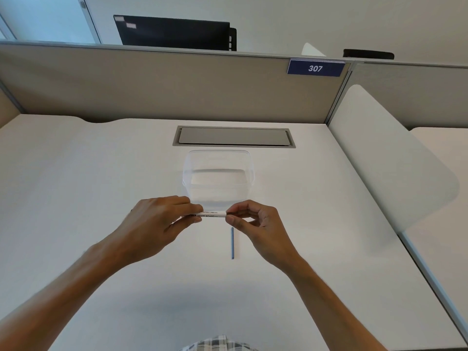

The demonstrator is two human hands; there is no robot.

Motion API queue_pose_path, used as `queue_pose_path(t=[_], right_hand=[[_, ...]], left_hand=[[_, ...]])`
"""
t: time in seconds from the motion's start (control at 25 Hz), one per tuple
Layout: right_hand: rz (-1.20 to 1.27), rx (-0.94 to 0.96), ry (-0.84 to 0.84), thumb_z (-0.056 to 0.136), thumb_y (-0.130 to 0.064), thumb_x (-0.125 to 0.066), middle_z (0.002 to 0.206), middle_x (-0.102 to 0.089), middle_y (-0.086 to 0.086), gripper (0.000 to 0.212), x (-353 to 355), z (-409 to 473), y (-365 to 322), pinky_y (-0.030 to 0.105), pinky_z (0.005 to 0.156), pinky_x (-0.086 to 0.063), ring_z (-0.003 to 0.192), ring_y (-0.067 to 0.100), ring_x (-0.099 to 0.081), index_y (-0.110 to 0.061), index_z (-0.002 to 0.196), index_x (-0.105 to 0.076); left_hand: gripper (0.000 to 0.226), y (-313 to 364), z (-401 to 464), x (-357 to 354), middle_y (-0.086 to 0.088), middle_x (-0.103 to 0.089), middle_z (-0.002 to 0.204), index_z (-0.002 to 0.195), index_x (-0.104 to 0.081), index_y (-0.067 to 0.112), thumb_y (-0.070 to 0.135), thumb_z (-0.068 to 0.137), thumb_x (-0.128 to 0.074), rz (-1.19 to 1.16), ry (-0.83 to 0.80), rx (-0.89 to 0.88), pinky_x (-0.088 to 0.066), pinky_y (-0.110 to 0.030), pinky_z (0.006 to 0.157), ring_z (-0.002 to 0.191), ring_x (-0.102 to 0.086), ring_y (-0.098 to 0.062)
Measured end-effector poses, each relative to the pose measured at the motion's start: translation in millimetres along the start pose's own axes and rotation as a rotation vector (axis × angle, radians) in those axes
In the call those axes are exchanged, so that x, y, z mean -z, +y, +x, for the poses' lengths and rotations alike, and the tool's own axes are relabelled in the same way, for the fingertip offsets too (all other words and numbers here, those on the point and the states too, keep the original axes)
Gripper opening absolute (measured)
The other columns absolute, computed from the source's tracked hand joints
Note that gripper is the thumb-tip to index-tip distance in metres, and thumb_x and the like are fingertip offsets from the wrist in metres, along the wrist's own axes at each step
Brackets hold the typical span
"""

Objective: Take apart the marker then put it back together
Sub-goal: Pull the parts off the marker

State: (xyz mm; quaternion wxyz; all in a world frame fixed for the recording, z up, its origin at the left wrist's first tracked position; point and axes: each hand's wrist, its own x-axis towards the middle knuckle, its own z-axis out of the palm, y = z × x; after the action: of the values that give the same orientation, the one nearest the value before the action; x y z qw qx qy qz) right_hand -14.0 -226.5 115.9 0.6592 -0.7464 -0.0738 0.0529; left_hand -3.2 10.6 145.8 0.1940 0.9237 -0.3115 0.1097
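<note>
A white whiteboard marker barrel (210, 214) with black print lies level between both hands, just above the desk. My left hand (162, 219) grips its left end. My right hand (255, 224) pinches a dark part at the barrel's right end between thumb and fingers; that part is mostly hidden. A thin blue rod (232, 243), the ink core, lies on the white desk below the marker, pointing toward me, touched by neither hand.
A clear plastic container (218, 158) stands just behind the hands. A grey cable hatch (234, 136) is set into the desk behind it. A beige partition closes the back, a white divider (395, 158) the right side.
</note>
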Motion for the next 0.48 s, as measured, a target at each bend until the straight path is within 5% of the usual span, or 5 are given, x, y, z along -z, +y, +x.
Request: queue_pose_path(t=[0.28,0.48], right_hand=[[-0.023,0.006,0.020,0.088,-0.031,-0.071,0.094,-0.072,-0.006,0.018,-3.7,-2.9,1.1,0.022,0.074,-0.047,0.089,0.008,-0.068,-0.025,0.104,-0.066],[-0.060,-0.014,0.086,0.096,-0.043,-0.056,0.080,-0.072,0.005,0.037,-7.6,-1.8,5.5,0.011,0.064,-0.042,0.072,0.006,-0.063,-0.013,0.079,-0.069]], left_hand=[[0.031,0.3,-0.2,0.0,0.021,-0.049,0.074,0.106,-0.065,0.034,0.047,0.094,-0.040,-0.011,-0.008,0.026,-0.046,-0.034,0.048,0.063,-0.049,-0.011],[0.031,1.3,0.0,0.7,0.015,-0.055,0.073,0.106,-0.065,0.034,0.046,0.094,-0.039,-0.014,-0.001,0.029,-0.046,-0.035,0.045,0.063,-0.041,-0.009]])
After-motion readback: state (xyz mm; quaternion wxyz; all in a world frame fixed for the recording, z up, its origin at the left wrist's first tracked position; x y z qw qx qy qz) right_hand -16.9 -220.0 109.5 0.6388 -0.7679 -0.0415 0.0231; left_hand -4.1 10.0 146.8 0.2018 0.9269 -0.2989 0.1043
